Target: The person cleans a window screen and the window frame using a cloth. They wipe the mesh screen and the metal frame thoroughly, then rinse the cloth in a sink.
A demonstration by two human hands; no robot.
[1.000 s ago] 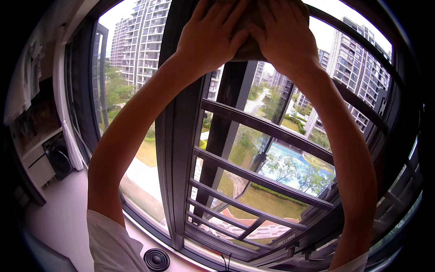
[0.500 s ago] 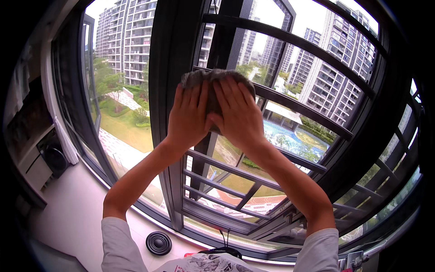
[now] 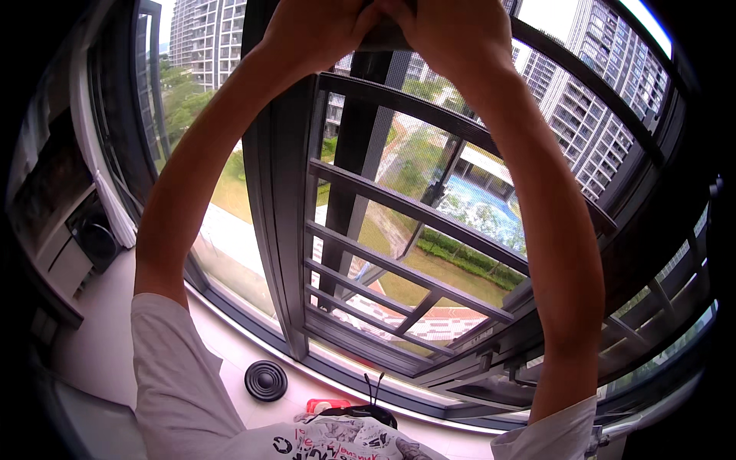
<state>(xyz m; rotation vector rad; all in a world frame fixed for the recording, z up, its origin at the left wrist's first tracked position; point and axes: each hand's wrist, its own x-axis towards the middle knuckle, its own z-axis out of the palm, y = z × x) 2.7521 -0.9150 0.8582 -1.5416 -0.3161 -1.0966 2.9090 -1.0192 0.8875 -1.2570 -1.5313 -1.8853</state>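
Note:
Both my arms reach up to the top edge of the view. My left hand (image 3: 314,32) and my right hand (image 3: 460,34) are side by side with thumbs close together. A dark grey cloth (image 3: 382,38) shows between them, held against the upper part of a dark window frame. The fingertips and most of the cloth lie beyond the picture's edge. Below the hands, a barred window guard (image 3: 414,198) crosses the window, with a dark upright frame post (image 3: 280,199) at its left.
On the pale floor near the window sit a round black ridged disc (image 3: 266,381) and a red object (image 3: 328,405). A white curtain (image 3: 103,184) hangs at the left beside a black speaker (image 3: 96,239). Buildings, greenery and a blue pool show outside.
Both hands have slid upward with the grey cloth, from the middle of the window to the top of the view. My arms are stretched higher, and more of the lower bars show.

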